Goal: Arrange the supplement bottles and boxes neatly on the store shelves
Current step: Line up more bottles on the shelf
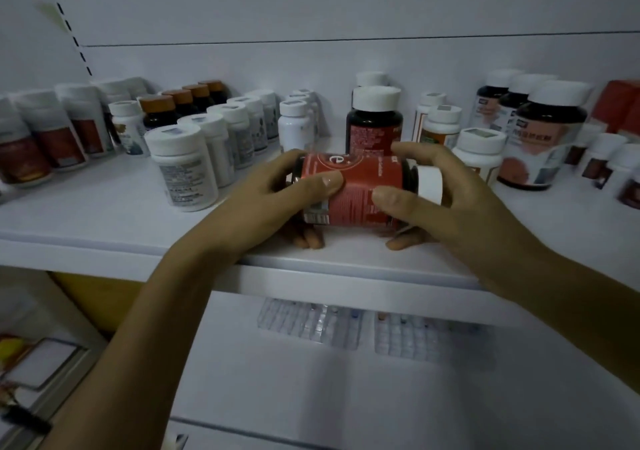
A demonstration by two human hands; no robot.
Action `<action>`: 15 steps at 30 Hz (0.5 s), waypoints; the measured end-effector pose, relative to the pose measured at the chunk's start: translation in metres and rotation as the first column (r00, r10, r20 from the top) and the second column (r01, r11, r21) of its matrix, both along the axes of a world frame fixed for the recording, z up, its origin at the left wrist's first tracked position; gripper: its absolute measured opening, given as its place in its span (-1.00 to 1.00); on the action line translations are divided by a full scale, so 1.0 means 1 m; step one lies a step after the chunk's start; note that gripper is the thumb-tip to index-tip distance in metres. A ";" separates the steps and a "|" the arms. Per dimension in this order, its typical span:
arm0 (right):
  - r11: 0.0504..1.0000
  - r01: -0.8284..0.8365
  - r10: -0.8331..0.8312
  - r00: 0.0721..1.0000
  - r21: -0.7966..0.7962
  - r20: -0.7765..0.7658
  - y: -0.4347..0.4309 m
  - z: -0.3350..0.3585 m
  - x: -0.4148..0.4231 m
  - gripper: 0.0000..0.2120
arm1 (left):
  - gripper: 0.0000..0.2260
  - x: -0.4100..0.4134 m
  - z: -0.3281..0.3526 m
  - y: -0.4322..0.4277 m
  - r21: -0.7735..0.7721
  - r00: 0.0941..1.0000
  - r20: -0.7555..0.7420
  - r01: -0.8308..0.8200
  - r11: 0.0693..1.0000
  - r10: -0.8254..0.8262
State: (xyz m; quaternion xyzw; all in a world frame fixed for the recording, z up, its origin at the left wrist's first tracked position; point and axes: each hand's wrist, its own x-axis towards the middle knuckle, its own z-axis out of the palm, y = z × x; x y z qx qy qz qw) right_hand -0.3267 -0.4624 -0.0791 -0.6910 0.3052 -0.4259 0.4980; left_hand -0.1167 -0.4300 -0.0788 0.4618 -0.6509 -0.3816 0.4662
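Gripping a red-label bottle sideways in both hands, low over the front of the shelf.

Wraps the left hand round the base end and the right hand round the shoulder beside the white cap, thumbs on top, fingers curled underneath, on or just above the board; cannot tell which. Looks rigid and smooth-walled, likely moderate in weight, with a glossy label that could slip; safest taken round the body, not by the cap. Seems bound for an upright spot in front of the matching dark bottle directly behind. Hemmed in by rows of white bottles to the left, a white-capped bottle just beside the right hand, and large dark jars further right, all easy to topple with a knuckle. Shows clear trays on the shelf below.
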 end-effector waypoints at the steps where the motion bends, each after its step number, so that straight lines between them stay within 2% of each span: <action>1: 1.000 -0.010 0.009 1.000 -0.023 -0.013 0.000 0.000 -0.001 -0.36 | -0.68 0.000 0.000 -0.001 0.001 1.000 0.007 0.001 1.000 -0.001; 4: 0.997 -0.054 0.053 0.999 -0.056 -0.011 0.000 -0.002 -0.002 -0.44 | -0.64 0.000 0.000 0.001 -0.004 1.000 0.011 0.006 1.000 -0.006; 9: 0.979 0.003 -0.006 1.000 -0.203 -0.015 0.000 -0.007 -0.006 -0.34 | -0.60 -0.001 0.001 0.003 -0.041 0.999 0.012 0.042 0.998 -0.042; 13: 0.984 -0.010 0.007 1.000 -0.176 -0.019 -0.004 -0.008 -0.007 -0.26 | -0.53 0.001 0.000 0.005 -0.112 0.997 0.034 0.074 0.991 -0.071; 15: 0.995 -0.018 0.017 1.000 -0.094 -0.011 -0.007 -0.008 -0.006 -0.21 | -0.45 0.004 -0.001 0.007 -0.159 0.996 0.053 0.079 0.984 -0.071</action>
